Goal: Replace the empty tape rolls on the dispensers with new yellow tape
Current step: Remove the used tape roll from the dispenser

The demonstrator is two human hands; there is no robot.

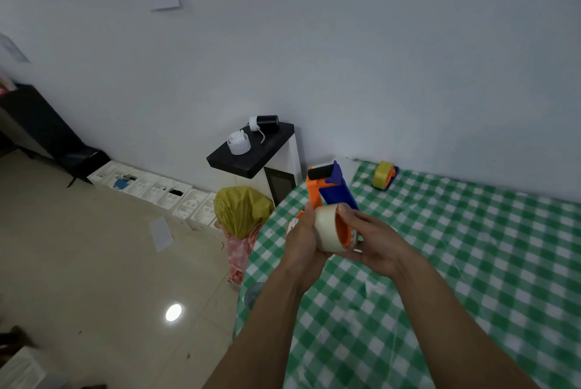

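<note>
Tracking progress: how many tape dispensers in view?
2: orange-and-blue dispenser held over the table edge; second dispenser, carrying yellow tape, farther back near the wall. More may lie off-frame.

A yellow bag point(242, 206) stands between a black side table point(248, 165) and the (green-checked) tablecloth point(471, 263).

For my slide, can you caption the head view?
Left hand and right hand hold a pale tape roll on an orange dispenser.

Your tablecloth point(471, 263): green and white check.
Dispenser point(334, 195) in front of you: orange and blue body, black roller.
Tape roll point(325, 225): pale cream, on an orange hub.
Far dispenser point(386, 175): yellow tape, orange and blue frame.
Bag point(242, 209) on your left: dull yellow.
Shelf point(251, 159): black.
</note>
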